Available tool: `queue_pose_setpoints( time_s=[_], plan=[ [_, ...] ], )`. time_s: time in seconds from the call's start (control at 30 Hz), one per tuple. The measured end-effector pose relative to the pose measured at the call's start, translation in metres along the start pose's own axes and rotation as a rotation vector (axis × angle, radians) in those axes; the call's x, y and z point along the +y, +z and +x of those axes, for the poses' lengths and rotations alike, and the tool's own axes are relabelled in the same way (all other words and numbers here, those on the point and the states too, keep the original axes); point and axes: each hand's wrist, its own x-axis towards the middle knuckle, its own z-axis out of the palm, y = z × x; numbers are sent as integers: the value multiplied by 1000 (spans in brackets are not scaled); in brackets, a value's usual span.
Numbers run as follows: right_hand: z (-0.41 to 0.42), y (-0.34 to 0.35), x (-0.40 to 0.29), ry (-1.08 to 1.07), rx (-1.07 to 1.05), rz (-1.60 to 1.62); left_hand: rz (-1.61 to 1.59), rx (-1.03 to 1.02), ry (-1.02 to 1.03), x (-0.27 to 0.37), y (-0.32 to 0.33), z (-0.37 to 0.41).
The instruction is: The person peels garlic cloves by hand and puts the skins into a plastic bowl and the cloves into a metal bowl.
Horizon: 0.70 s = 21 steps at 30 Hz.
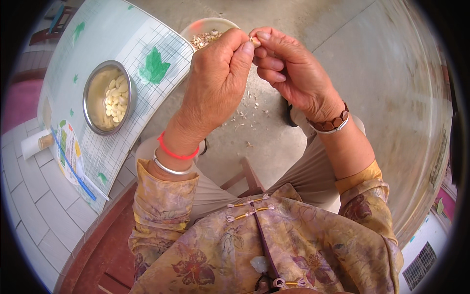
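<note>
A small garlic clove (255,42) is pinched between the fingertips of both hands, high in the view. My left hand (216,79), with its back towards me, has thumb and forefinger on one side of the clove. On the other side, the thumb and forefinger of my right hand (293,66) grip it, with the other fingers curled below. Behind my left hand, partly hidden, a pale basin (186,32) holds garlic pieces and dry skins (201,39). Peeled garlic cloves (117,98) lie in a stainless steel bowl (133,96) to my left.
The bowl stands on a table with a leaf-patterned top (110,40). A blue stick (73,171), a paper hand fan (66,147) and a white roll (35,143) lie near its edge. Bits of skin (242,114) litter the concrete floor (367,73). A wooden stool leg (251,176) shows between my knees.
</note>
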Motion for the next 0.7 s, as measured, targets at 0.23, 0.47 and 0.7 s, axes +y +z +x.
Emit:
queue_pose_setpoints(
  time_s=[0.23, 0.47, 0.7],
  plan=[
    [1, 0, 0, 14, -15, -63, -56, -98, -13, -2, -6, -4],
    [3, 3, -4, -34, -35, -273, -111, -140, -98, 3, -12, -6],
    [2, 5, -7, -41, -54, -360, -144, -190, -127, 4, -15, -6]
  ],
)
